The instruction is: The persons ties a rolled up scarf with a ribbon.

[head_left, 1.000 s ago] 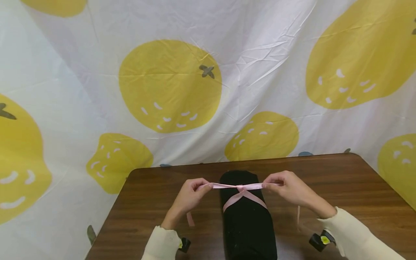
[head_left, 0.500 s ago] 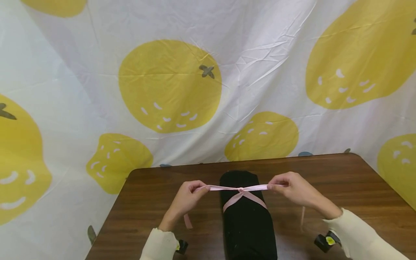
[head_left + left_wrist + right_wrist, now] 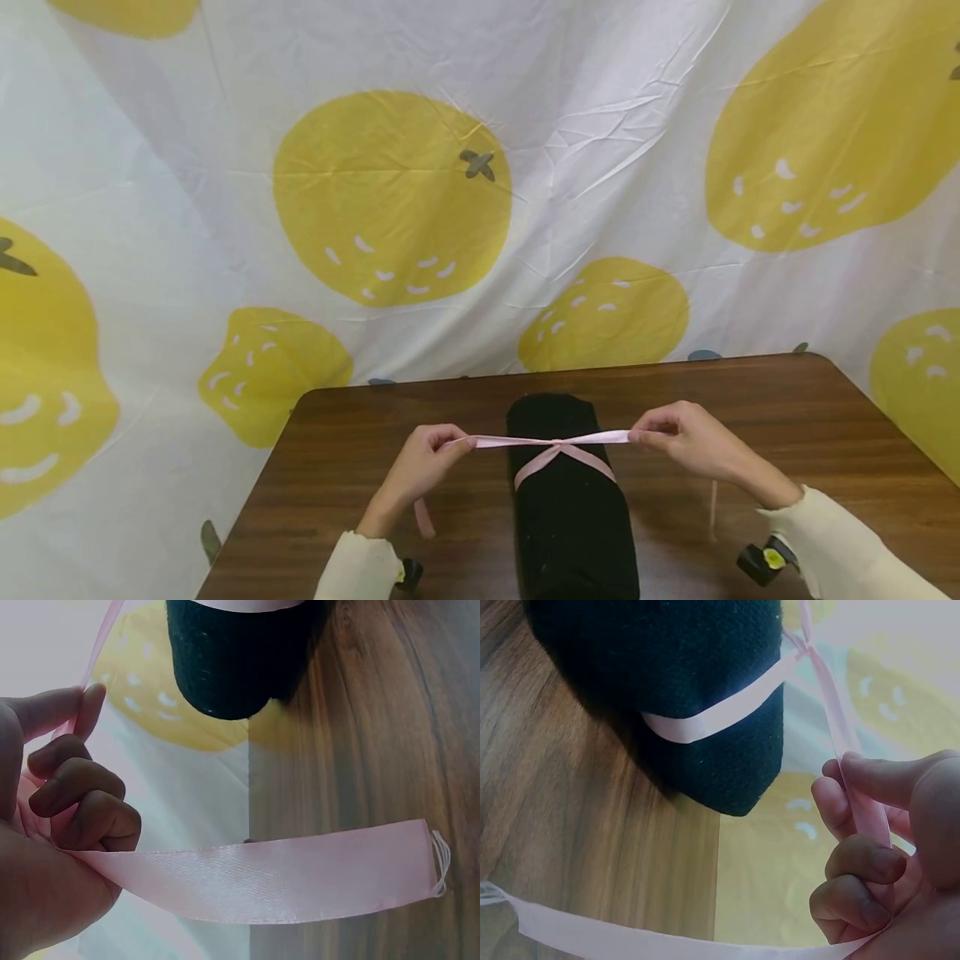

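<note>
A pink satin ribbon wraps a long black fabric-covered block and crosses in a small knot above its top. My left hand pinches one side of the ribbon between thumb and index finger, left of the block. On the other side my right hand pinches the opposite length, its lower fingers curled over the ribbon. Both lengths stretch nearly straight out from the knot. From the left palm hangs a loose tail of ribbon with a frayed end; a similar tail trails below the right hand.
The block lies lengthwise on a brown wood-grain table. Behind the table's far edge hangs a white cloth printed with yellow lemons. Each wrist carries a small black camera near a cream sleeve.
My hands have moved apart, left hand leftward and right hand rightward, each slightly lower. The knot has drawn smaller and sits a little lower, closer to the block. The block has stayed put.
</note>
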A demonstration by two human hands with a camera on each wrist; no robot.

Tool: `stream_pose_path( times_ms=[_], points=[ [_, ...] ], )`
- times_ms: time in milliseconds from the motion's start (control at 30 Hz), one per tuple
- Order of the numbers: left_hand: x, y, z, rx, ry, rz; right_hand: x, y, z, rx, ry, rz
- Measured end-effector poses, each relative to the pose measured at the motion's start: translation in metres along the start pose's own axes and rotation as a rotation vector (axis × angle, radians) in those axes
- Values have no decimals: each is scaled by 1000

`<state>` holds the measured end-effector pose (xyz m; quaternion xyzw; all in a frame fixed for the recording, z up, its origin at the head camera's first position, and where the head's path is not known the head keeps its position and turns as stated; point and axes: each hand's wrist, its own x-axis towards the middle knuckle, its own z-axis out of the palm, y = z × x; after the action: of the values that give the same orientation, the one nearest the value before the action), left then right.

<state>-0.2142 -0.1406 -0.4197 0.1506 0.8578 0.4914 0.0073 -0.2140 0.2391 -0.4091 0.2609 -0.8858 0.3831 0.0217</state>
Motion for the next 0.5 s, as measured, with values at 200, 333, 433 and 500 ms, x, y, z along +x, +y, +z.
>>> stream_pose_path(
  times_ms=[200,333,433,500],
  points=[
    [5,-27,2,12,-4,2,-4,7,-2,-14,-18,17],
    [3,-33,0,28,-28,-9,-7,12,-2,-5,-34,27],
    [0,-35,0,67,-44,-11,-10,18,-1,0,-53,39],
    [-1,-36,0,92,-54,-6,-11,22,0,4,-66,45]
  ],
)
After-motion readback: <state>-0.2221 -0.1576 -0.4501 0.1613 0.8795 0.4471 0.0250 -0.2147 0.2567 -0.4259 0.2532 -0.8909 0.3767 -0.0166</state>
